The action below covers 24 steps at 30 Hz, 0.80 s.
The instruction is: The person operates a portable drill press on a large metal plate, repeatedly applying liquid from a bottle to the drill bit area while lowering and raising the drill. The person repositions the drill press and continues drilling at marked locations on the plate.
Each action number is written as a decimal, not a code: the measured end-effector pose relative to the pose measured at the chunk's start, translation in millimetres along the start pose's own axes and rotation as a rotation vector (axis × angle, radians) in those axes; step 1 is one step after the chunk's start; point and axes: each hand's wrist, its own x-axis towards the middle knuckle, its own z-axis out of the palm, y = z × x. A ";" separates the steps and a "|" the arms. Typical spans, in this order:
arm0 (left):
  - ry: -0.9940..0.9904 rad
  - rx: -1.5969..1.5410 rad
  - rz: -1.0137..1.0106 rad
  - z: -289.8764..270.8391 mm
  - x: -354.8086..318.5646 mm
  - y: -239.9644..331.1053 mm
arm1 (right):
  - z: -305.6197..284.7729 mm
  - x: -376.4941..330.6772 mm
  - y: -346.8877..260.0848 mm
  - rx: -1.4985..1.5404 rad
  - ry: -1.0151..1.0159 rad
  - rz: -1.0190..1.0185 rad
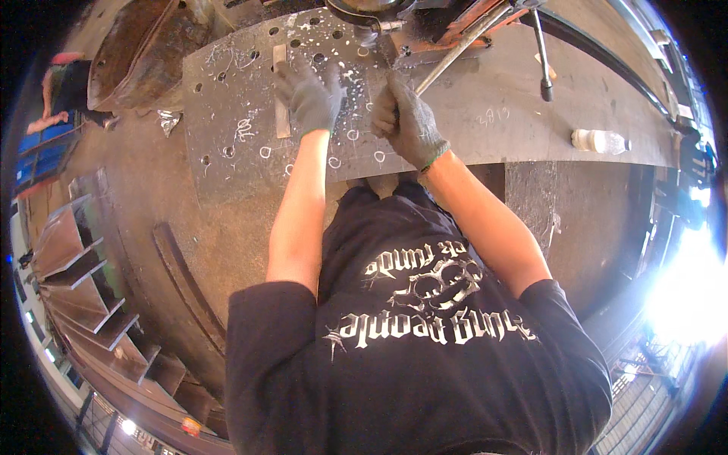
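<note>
My left hand, in a grey work glove, rests on a dark steel plate with its fingers spread. Its outer fingers touch a narrow flat metal bar lying on the plate. To the right, my gloved right hand is curled closed over the plate; what its fingers hold, if anything, is hidden. Just beyond that hand ends a long metal handle rod, and I cannot tell whether they touch. Drilled holes, chalk circles and pale flecks mark the plate.
A machine's round base and an orange-red part stand at the far edge. A second handle hangs nearby. A plastic bottle lies at right. Steel sections are stacked lower left; another person is far left.
</note>
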 end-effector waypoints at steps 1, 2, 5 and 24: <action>-0.001 -0.150 -0.078 -13.4 -1.6 -3.3 | -10.8 5.0 -0.5 -0.038 0.060 -0.013; -0.002 -0.301 -0.155 -26.4 -1.1 -5.9 | -25.2 10.6 -0.8 -0.119 0.099 -0.025; -0.191 -0.820 -0.371 -108.4 16.6 7.2 | -63.2 14.0 -18.4 -0.442 0.214 -0.072; 0.006 -0.724 -0.617 -220.0 -26.6 16.4 | -284.4 -21.6 -310.7 -1.859 0.808 -1.037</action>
